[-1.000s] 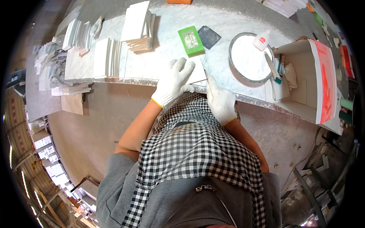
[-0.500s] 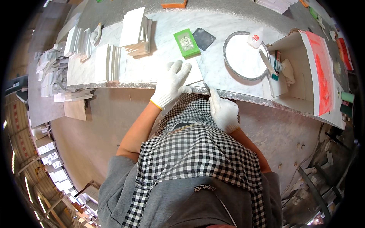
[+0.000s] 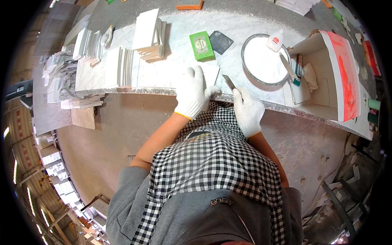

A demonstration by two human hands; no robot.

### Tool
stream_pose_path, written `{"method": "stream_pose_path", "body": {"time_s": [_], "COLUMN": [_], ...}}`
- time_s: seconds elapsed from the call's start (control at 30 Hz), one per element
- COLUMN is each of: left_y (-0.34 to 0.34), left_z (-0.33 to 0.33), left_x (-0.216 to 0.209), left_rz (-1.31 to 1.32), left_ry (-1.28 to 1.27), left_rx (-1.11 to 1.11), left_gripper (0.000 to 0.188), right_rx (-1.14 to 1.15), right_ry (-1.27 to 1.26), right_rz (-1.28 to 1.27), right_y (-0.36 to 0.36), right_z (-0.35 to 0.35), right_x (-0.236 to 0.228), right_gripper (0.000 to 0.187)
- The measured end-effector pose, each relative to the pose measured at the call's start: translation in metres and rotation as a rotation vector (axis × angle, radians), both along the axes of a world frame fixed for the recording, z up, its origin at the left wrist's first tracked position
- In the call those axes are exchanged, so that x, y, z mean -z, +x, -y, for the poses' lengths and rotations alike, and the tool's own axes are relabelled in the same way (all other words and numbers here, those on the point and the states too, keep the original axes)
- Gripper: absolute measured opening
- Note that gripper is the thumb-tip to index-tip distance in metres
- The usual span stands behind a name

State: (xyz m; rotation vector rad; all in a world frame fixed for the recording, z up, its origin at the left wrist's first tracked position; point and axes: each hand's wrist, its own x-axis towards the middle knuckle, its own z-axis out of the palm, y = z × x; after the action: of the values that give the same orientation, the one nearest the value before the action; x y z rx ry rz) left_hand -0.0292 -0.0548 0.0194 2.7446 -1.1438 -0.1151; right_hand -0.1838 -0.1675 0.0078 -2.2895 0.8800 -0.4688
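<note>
My left hand (image 3: 192, 94), in a white knit glove, lies with fingers stretched out over a white flat tile (image 3: 211, 73) at the bench's near edge. Much of the tile is hidden under the glove. To its right, my gloved right hand (image 3: 248, 111) is closed around a thin metal scraper blade (image 3: 228, 81), which points up and left, close to the tile's right edge. Beyond the tile sit a green block-shaped box (image 3: 201, 45) and a dark square pad (image 3: 221, 42).
Stacked white tiles (image 3: 148, 32) and upright tiles (image 3: 118, 67) stand at left. On the right are a round dish (image 3: 243, 61) of white material, a white bottle (image 3: 275, 41), a putty knife (image 3: 287, 65) and an open carton (image 3: 347, 77). The bench edge (image 3: 139, 91) curves before me.
Both hands have shifted slightly right. The blade in my right hand has swung up above the bench edge and shows more of its length. My left fingers have drawn closer together.
</note>
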Motion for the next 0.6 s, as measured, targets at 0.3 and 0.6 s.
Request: {"method": "stream_pose_path", "body": {"time_s": [0.3, 0.6], "left_y": [-0.006, 0.012], "left_z": [0.003, 0.003], "left_x": [0.002, 0.002], "left_rz": [-0.082, -0.195], "left_ry": [-0.018, -0.11], "left_rx": [0.007, 0.179], "left_gripper": [0.072, 0.08], "right_rx": [-0.036, -0.113], "right_ry": [0.132, 0.018], "right_rz": [-0.044, -0.018], "right_y": [0.034, 0.048], "right_z": [0.008, 0.01], "right_x": [0.014, 0.024], "right_gripper": [0.029, 0.023]}}
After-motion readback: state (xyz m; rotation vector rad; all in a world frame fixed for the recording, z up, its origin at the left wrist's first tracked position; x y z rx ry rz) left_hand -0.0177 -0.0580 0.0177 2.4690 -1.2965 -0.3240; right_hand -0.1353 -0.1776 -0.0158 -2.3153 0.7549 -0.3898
